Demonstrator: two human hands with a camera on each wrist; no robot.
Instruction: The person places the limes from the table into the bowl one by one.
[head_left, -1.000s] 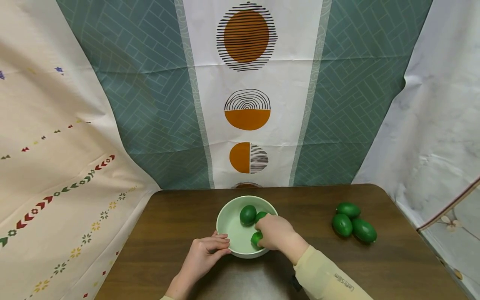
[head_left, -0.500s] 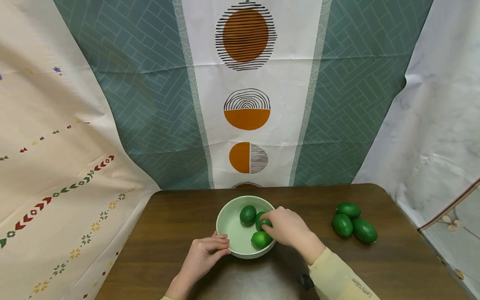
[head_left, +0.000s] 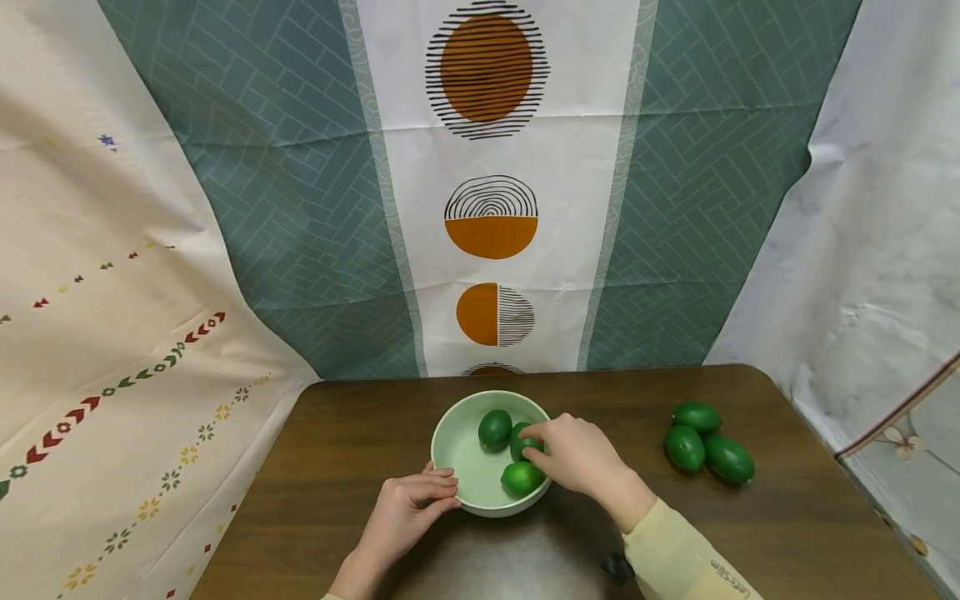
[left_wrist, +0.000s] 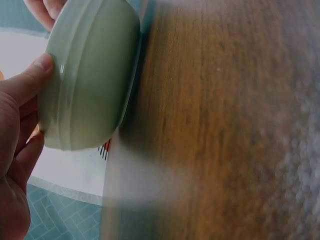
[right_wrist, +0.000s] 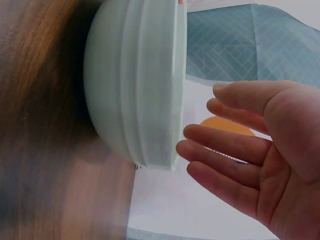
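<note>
Head view: at lower centre, the left hand is gripping the lower-left edge of a round pale-green bowl, presumably steadying it on the brown wooden tabletop. Three glossy green lime-like fruits are nestling inside; three dark-green oval fruits are lying grouped at right.

Left wrist view: at upper left, the same hand is bracing the bowl's side.

Right wrist view: the right hand is hovering at right, apart from the rim, empty, fingers loosely spread.

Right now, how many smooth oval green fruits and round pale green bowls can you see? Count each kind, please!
Round pale green bowl: 1
Smooth oval green fruits: 6 (3 in the bowl, 3 on the dark brown wooden table)
Total: 7
</note>
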